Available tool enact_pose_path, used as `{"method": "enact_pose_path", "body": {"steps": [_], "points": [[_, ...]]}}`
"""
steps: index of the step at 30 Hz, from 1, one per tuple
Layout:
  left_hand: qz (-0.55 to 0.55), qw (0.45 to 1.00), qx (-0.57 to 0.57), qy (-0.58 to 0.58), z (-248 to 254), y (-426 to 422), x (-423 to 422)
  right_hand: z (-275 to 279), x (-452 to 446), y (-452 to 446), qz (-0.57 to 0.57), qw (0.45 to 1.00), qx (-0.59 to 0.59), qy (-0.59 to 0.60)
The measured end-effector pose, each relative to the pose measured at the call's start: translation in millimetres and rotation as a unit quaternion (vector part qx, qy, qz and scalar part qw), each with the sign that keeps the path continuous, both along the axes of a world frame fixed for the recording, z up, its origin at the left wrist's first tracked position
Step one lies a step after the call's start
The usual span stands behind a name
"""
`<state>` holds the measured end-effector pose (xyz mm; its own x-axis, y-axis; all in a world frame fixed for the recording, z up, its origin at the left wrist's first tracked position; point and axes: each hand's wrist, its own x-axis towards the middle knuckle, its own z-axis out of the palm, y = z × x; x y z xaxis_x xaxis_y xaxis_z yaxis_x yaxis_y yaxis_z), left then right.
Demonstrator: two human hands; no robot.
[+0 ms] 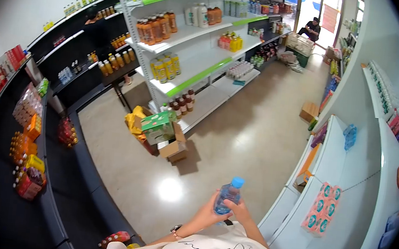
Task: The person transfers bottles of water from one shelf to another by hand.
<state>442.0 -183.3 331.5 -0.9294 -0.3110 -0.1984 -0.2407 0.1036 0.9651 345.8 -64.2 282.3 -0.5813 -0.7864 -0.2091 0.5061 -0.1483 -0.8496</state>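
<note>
A clear water bottle (229,195) with a blue cap and a blue label is held upright in front of my body. My left hand (208,211) wraps round its left side, with a watch and a bracelet on the wrist. From the right, my right hand (240,212) grips the same bottle, its thumb lying across the label. The lower end of the bottle is partly hidden by my fingers.
White shelves (205,71) with bottled drinks stand ahead. Open cardboard boxes (173,146) and a green carton (158,127) sit on the floor. Pink tissue packs (322,209) lie on the right shelf. Dark shelves (67,183) run along the left. A person (311,29) sits near the doorway.
</note>
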Motion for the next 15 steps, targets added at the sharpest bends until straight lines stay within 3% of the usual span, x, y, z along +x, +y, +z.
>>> {"method": "enact_pose_path", "body": {"steps": [2, 3, 7, 8, 10, 12, 15], "points": [[-0.014, 1.0, -0.008, 0.021, -3.3, -1.6, -26.4, -8.1, -34.9, 2.5, 0.001, 0.995, 0.025, 0.099], [-0.016, 0.998, -0.055, 0.03, -6.8, -2.7, -31.8, 8.7, -39.3, -2.1, -0.07, 0.995, -0.026, 0.073], [-0.034, 0.985, -0.165, 0.023, -12.0, -16.4, -80.2, 26.3, -94.3, -14.3, -0.057, 0.994, 0.023, 0.092], [-0.042, 0.978, -0.203, 0.019, -14.0, -20.7, -90.0, 22.4, -100.7, -20.4, -0.105, 0.994, 0.017, 0.034], [-0.066, 0.978, -0.196, -0.003, -19.7, -30.1, -113.0, 17.0, -116.6, -34.7, -0.164, 0.986, 0.013, -0.023], [-0.092, 0.977, -0.19, -0.019, -25.4, -42.6, -141.0, 13.9, -135.9, -49.8, -0.207, 0.975, 0.046, 0.063], [-0.137, 0.979, -0.146, -0.036, -34.2, -71.3, -189.6, 6.7, -177.3, -71.1, -0.219, 0.969, 0.056, 0.096]]}}
